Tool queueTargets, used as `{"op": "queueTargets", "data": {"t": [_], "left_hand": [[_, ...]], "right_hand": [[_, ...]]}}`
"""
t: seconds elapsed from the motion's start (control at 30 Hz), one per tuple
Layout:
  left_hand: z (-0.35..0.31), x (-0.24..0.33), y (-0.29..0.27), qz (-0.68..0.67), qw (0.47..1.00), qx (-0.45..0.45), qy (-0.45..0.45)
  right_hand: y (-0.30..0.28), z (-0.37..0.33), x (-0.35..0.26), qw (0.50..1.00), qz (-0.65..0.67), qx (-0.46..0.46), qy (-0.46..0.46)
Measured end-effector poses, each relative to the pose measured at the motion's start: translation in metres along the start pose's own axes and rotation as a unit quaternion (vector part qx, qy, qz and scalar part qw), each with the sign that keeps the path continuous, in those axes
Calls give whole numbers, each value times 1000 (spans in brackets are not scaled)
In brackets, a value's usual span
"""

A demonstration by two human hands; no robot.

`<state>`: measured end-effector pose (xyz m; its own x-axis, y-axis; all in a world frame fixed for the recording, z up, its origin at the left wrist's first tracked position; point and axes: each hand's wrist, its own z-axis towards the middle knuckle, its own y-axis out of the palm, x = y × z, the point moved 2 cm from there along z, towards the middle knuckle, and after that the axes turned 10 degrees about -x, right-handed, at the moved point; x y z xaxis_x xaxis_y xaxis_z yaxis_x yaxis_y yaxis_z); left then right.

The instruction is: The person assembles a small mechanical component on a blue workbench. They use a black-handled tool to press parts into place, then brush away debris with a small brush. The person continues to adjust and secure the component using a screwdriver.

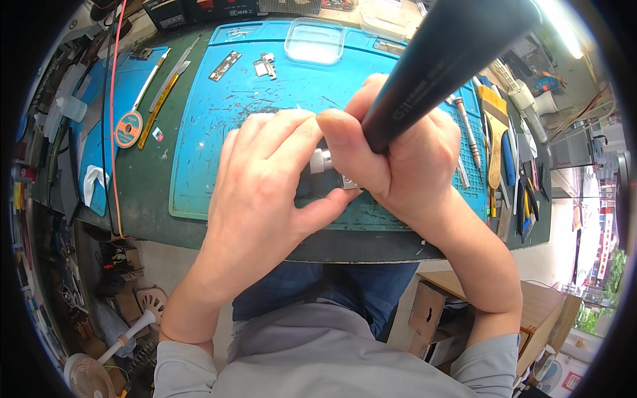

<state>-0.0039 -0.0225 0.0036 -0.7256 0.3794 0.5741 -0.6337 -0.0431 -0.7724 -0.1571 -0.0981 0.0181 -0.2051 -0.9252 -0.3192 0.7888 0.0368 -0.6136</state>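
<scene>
Above the blue work mat [192, 179], my two hands meet close together. My right hand [415, 159] is closed around the lower end of a thick black cylindrical tool [438, 73], which rises toward the upper right and looms large. My left hand [262, 162] curls around a small silver metal holder [348, 183], its thumb pressed at the near edge. A knurled silver knob [321, 161] shows between the hands. The tool's tip and most of the holder are hidden by my fingers.
Farther back on the mat lie two small circuit boards [225, 66] [265, 66] and a clear plastic box [314, 42]. At left are a solder spool [129, 129], a yellow knife [159, 101] and a hanging red cable [114, 79]. Brushes [494, 119] and screwdrivers [468, 132] stand right.
</scene>
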Motion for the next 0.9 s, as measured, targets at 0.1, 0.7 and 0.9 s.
{"op": "queueTargets", "data": {"t": [0.1, 0.7, 0.9], "left_hand": [[0, 0, 0, 0, 1000, 0, 0], [1, 1, 0, 0, 1000, -3, 0], [1, 1, 0, -8, 1000, -1, -1]], "right_hand": [[0, 0, 0, 1000, 3, -1, -1], [-1, 0, 0, 1000, 5, -2, 3], [0, 0, 0, 1000, 4, 0, 4]]}}
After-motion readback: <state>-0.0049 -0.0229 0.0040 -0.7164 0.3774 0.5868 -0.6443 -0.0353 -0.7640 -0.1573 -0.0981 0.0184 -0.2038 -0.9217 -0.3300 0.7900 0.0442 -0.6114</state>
